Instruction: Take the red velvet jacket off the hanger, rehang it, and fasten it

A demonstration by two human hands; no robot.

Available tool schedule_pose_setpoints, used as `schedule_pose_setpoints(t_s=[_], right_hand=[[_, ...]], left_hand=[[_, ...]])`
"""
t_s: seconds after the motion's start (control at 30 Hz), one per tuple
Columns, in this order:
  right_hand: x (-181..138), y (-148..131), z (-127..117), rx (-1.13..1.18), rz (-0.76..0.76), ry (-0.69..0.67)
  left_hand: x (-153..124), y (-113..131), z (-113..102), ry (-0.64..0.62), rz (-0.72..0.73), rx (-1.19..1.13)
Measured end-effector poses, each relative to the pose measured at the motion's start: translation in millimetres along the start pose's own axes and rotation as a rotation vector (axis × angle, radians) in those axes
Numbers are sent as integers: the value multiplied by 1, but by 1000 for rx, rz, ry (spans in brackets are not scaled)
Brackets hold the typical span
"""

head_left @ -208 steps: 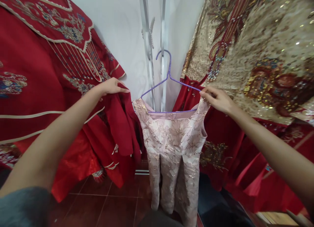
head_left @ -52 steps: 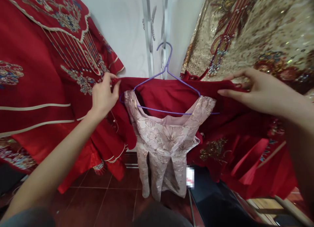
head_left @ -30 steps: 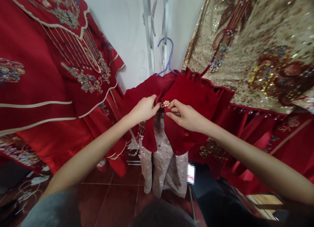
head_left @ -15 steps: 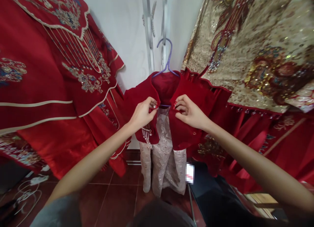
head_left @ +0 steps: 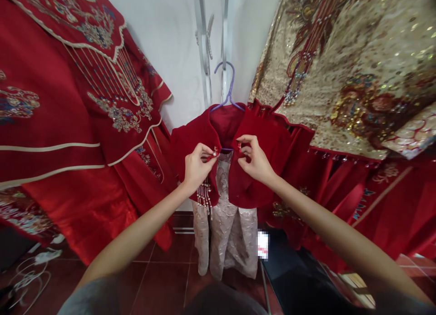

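A short red jacket (head_left: 262, 135) hangs on a purple hanger (head_left: 230, 86), its front edges parted. My left hand (head_left: 199, 166) is closed at the front edge on the left, thumb and fingers pinching a small beaded ornament (head_left: 215, 150). Strings of a beaded tassel (head_left: 204, 194) dangle below that hand. My right hand (head_left: 256, 160) is curled at the opposite front edge, fingers on the cloth near a small beaded piece (head_left: 239, 146); the thumb sits a little apart from the index finger. Behind the gap shows a pale, shiny patterned garment (head_left: 233, 233).
Embroidered red garments (head_left: 78, 97) hang on the left, a gold sequined one (head_left: 327, 83) on the right. Metal rails (head_left: 206, 42) run up the white wall. White cables (head_left: 34, 278) lie on the tiled floor (head_left: 163, 278). A dark surface (head_left: 289, 265) stands low at right.
My left hand has turned, so the beaded ornament shows more at its fingertips. The right hand has shifted slightly left, its thumb a little looser. The view has moved a little.
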State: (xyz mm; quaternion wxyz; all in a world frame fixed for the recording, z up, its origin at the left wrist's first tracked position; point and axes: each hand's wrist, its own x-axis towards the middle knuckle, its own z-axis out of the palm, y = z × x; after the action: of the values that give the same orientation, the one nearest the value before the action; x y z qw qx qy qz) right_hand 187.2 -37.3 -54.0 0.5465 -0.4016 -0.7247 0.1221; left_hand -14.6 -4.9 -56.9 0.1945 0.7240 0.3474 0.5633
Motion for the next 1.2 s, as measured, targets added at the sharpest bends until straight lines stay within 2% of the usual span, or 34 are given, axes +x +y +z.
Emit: schedule_pose_setpoints(t_s=[0.13,0.37,0.53,0.67,0.83,1.03,1.2], right_hand=[[2,-6,-2,35,-3,-81],[8,-2,8,115,94,-18],[12,1,16,102,95,39],[12,1,20,133,100,72],[10,-1,24,65,60,138],[11,-2,20,6,39,130],[16,3,11,137,90,74]], left_hand=[[7,3,10,-60,13,40],[23,0,24,-66,-15,26],[27,6,23,-120,9,98],[29,14,19,-208,89,187],[29,18,15,-279,190,292],[28,17,15,-305,154,194],[35,16,15,-324,153,201]])
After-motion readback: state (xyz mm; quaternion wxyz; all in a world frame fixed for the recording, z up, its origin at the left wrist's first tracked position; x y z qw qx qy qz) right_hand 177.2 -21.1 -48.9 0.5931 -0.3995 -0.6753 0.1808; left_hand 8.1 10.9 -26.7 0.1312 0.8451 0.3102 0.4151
